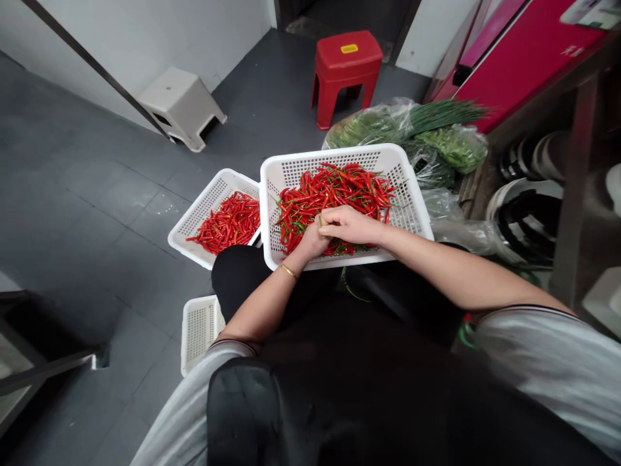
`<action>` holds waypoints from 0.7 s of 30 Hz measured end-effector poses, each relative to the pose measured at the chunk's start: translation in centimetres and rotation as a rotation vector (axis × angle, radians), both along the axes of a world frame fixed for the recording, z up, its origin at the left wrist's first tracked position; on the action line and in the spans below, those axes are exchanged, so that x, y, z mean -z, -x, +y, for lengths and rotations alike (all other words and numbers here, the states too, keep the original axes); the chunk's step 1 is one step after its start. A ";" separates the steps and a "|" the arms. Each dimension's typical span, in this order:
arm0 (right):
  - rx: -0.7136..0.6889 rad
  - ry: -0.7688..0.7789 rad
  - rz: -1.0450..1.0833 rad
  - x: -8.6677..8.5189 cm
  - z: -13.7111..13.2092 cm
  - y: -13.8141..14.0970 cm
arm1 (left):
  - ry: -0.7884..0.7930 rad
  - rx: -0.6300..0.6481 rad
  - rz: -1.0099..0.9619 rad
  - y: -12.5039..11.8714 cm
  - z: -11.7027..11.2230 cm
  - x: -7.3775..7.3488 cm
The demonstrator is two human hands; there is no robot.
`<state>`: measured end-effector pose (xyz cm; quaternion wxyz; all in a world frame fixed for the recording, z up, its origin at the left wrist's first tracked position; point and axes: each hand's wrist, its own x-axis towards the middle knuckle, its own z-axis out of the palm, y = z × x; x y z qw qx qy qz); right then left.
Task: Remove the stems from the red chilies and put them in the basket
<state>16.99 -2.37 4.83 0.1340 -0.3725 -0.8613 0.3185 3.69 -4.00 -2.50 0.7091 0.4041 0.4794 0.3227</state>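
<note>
A white slotted basket [291,169] rests on my lap, heaped with red chillies with green stems [349,184]. Both hands meet over its near side. My left hand [313,241], a thin gold bangle on its wrist, is curled closed among the chillies. My right hand [347,224] is closed in a pinch against the left, with a small green stem end showing between the fingers. A second white basket [201,210] with stemless red chillies [229,221] sits on the floor to my left.
A third white basket [198,330] lies on the floor by my left knee. Bags of green vegetables [412,129] lie beyond the lap basket. A red stool [345,71] and a beige stool [182,107] stand on the grey floor. Stacked bowls [526,200] fill a shelf at right.
</note>
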 end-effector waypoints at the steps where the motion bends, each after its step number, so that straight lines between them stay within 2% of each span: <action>1: -0.015 0.078 0.066 -0.7 0.3 -0.8 | -0.034 -0.013 -0.034 0.2 0.1 -0.3; 3: 0.055 0.135 0.135 -1.7 0.8 -2.8 | -0.031 -0.042 -0.123 0.7 0.5 -1.0; 4: 0.143 0.114 0.116 -2.0 1.0 -3.8 | 0.008 -0.073 -0.177 1.0 0.7 -1.4; 6: 0.359 0.014 -0.052 -1.9 0.8 -5.1 | 0.114 -0.181 -0.296 1.4 1.2 -1.9; 8: 0.502 -0.062 -0.273 -1.1 -0.2 -4.8 | 0.203 -0.323 -0.408 1.6 1.7 -2.0; 10: 0.485 -0.022 -0.325 0.2 -1.7 -2.9 | 0.269 -0.469 -0.497 1.7 2.0 -1.9; 13: 0.417 0.013 -0.258 1.9 -3.8 0.9 | 0.275 -0.618 -0.588 1.6 2.1 -1.8; 15: 0.447 -0.027 -0.260 2.6 -4.3 2.8 | 0.224 -0.648 -0.614 1.3 1.9 -1.8; 18: 0.489 -0.065 -0.331 3.5 -3.8 4.1 | 0.143 -0.652 -0.604 0.8 1.5 -2.1; 21: 0.403 -0.107 -0.366 4.1 -2.9 3.8 | 0.095 -0.662 -0.562 0.4 1.3 -2.2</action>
